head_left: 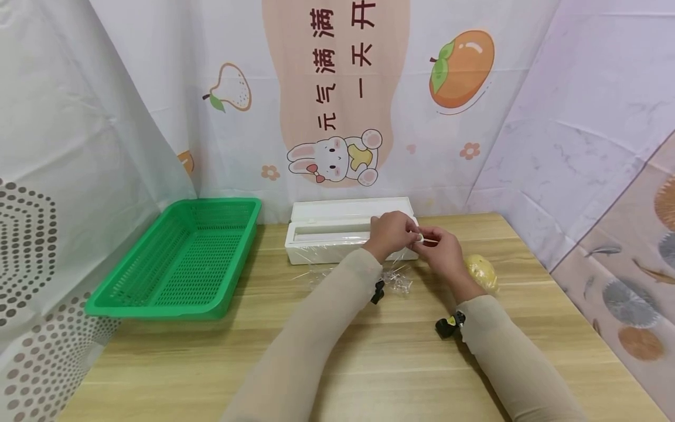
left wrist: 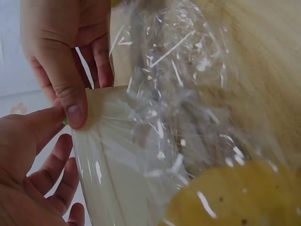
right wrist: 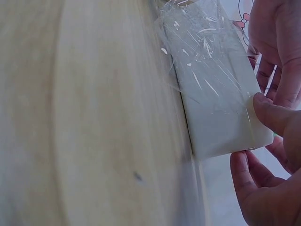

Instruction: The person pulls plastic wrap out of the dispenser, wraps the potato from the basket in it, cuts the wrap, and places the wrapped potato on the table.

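A white cling film box (head_left: 327,249), lid (head_left: 353,208) raised, lies at the back of the table with its roll (head_left: 332,237) inside. Clear film (left wrist: 164,103) drapes crumpled over its front. Both hands meet at the box's right end. My left hand (head_left: 392,233) curls its fingers at a small white piece (head_left: 420,238) there; a green bit (left wrist: 65,122) shows by its fingertip. My right hand (head_left: 440,252) pinches the box's end, thumb on the front face, fingers at the side. A yellow fruit (left wrist: 235,197) under film shows in the left wrist view; my left arm hides it from above.
A green plastic basket (head_left: 224,293) stands on the left of the wooden table (head_left: 401,369). Another yellow fruit (head_left: 481,272), with a shiny film-like surface, sits right of my right hand. Printed curtains (head_left: 232,152) hang behind and along the sides.
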### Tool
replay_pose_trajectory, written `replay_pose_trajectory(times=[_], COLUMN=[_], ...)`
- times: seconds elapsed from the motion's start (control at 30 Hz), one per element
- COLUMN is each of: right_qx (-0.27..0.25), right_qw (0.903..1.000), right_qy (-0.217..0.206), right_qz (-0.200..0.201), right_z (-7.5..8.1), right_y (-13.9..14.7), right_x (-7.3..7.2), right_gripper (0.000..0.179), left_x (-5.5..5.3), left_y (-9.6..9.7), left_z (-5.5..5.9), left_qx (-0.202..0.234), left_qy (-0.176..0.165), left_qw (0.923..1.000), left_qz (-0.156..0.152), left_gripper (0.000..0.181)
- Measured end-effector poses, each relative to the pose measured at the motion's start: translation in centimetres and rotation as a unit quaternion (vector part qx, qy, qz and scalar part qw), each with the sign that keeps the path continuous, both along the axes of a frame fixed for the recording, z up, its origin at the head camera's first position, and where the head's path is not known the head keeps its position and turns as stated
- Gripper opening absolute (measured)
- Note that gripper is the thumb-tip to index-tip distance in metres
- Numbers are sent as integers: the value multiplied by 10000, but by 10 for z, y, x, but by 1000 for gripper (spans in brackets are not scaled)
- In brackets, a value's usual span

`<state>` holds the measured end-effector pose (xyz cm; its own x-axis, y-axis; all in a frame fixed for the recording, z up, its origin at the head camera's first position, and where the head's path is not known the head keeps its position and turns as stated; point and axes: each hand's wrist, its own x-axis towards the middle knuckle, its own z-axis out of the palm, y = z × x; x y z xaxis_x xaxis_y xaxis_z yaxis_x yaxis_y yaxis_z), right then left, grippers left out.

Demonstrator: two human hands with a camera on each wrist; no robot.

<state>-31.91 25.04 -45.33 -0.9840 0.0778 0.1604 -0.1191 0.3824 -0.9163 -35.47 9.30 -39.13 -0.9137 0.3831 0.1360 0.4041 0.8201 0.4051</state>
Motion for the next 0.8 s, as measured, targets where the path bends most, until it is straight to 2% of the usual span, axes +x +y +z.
replay_pose_trajectory(times=[0.37, 0.8], right_qx=[430, 395], right_qw=[9989, 9990], right_qy=[-87, 121], right_qz=[-158, -140], right_z=[2, 4], right_y=[0, 0], right_x=[3, 4], right_gripper=[48, 49], left_x=[-1, -4], left_y=[-3, -2], left_z=[0, 0], left_qx=[-480, -744], left_qy=[366, 372], left_qw=[9982, 9965], left_qz=[57, 80], left_gripper=[10, 7])
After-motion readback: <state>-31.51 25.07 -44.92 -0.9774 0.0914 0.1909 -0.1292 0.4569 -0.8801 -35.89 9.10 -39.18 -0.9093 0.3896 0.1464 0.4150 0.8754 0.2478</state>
